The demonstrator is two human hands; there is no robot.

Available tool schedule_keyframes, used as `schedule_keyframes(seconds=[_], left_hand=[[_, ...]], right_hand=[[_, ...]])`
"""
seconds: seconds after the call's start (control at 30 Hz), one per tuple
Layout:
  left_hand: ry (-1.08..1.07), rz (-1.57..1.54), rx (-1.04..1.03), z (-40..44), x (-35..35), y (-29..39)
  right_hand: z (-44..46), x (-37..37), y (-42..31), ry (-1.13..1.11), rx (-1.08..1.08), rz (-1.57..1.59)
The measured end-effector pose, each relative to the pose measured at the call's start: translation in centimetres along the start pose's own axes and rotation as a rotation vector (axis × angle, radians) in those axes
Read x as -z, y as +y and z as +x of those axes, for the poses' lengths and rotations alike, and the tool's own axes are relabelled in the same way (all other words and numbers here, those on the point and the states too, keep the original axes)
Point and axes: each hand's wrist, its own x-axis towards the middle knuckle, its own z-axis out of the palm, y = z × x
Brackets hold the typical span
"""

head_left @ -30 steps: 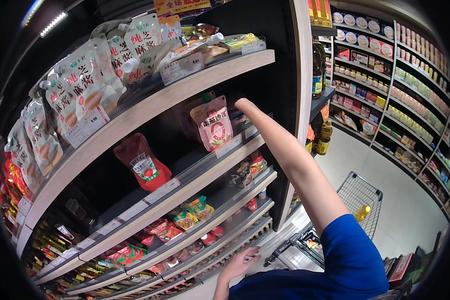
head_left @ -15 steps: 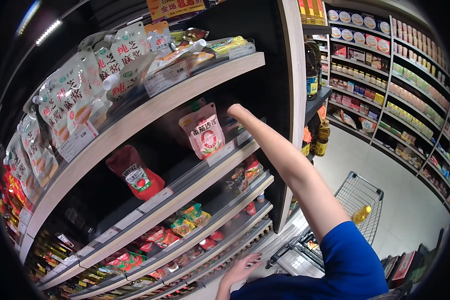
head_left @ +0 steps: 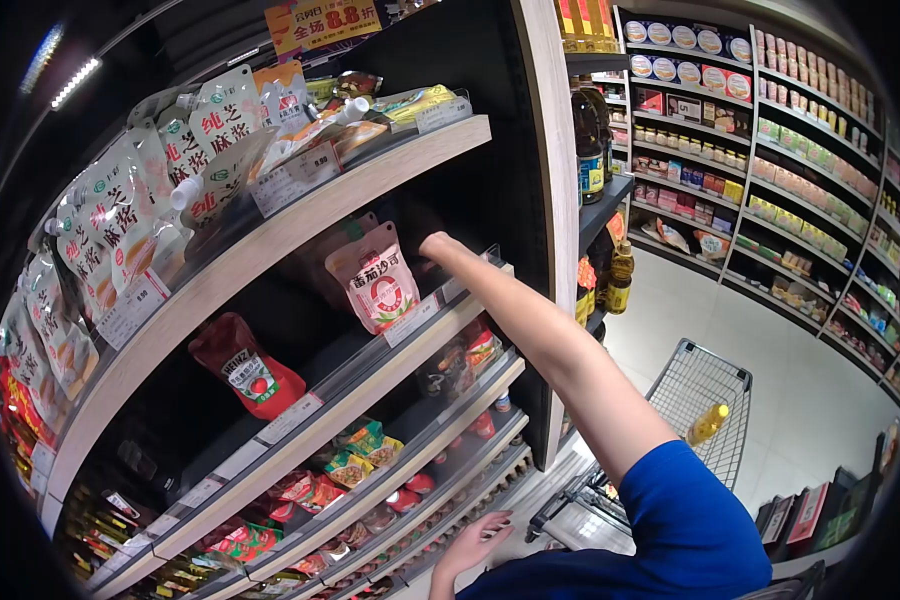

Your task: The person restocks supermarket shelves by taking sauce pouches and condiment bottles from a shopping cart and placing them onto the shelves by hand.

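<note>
My right arm reaches into the dark shelf compartment, with my right hand (head_left: 436,244) beside and behind a pink-and-white pouch of tomato sauce (head_left: 375,280). Shadow hides its fingers, so whatever they touch or hold cannot be made out. A second pouch stands partly hidden behind the pink one. Left of these, a red Heinz ketchup pouch (head_left: 250,366) leans back on the same shelf. Low in the view, my left hand (head_left: 478,542) hangs open in front of the lower shelves, fingers loosely apart and holding nothing.
White sesame paste pouches (head_left: 120,215) fill the shelf above. Seasoning packets (head_left: 355,460) lie on the shelves below. A wooden upright (head_left: 550,200) borders the compartment on the right. Beyond my right arm stands a shopping cart (head_left: 715,385) with a yellow bottle (head_left: 708,424) in it.
The view has turned slightly, so the shelves and cart appear further left. My right arm remains inside the compartment, and my left hand still hangs low.
</note>
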Motion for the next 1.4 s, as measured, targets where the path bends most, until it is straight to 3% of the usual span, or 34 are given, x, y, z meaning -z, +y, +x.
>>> schedule_keyframes(seconds=[0.13, 0.23, 0.4, 0.57, 0.7, 0.97, 1.03, 1.13, 1.33, 1.4], left_hand=[[-0.019, -0.003, 0.007, -0.2, 0.6, 1.0], [-0.028, -0.016, 0.005, -0.2, 1.0, 0.5], [-0.046, -0.014, -0.017, 0.2, 2.0, -0.4], [-0.055, -0.045, -0.032, 0.2, 2.9, -1.0], [-0.054, -0.003, -0.026, -0.3, 4.2, 0.5], [-0.052, -0.009, -0.089, -2.4, 5.8, 0.5], [-0.049, 0.005, -0.075, -3.0, 6.2, -0.4], [-0.055, 0.008, -0.041, -4.0, 6.9, -1.8], [-0.082, 0.064, -0.002, -5.8, 7.7, -1.5], [-0.111, 0.043, -0.027, -6.1, 7.8, -1.7]], right_hand=[[-0.6, 1.8, -0.9, 0.053, 0.212, 0.083], [-0.9, 3.5, -1.2, -0.051, 0.263, 0.119], [-0.5, 3.8, 0.0, -0.285, 0.061, -0.063], [-2.2, 8.3, -5.2, -0.181, -0.201, -0.207], [-3.1, 8.0, -5.3, -0.166, -0.199, -0.325], [-4.6, 10.0, -4.0, -0.199, -0.355, -0.196], [-7.3, 12.6, -7.1, 0.039, -0.284, 0.034], [-12.9, 16.5, -12.1, 0.205, -0.255, 0.217], [-27.2, 18.8, -15.3, 0.182, -0.603, 0.397], [-33.6, 17.7, -14.5, 0.028, -0.802, 0.336]])
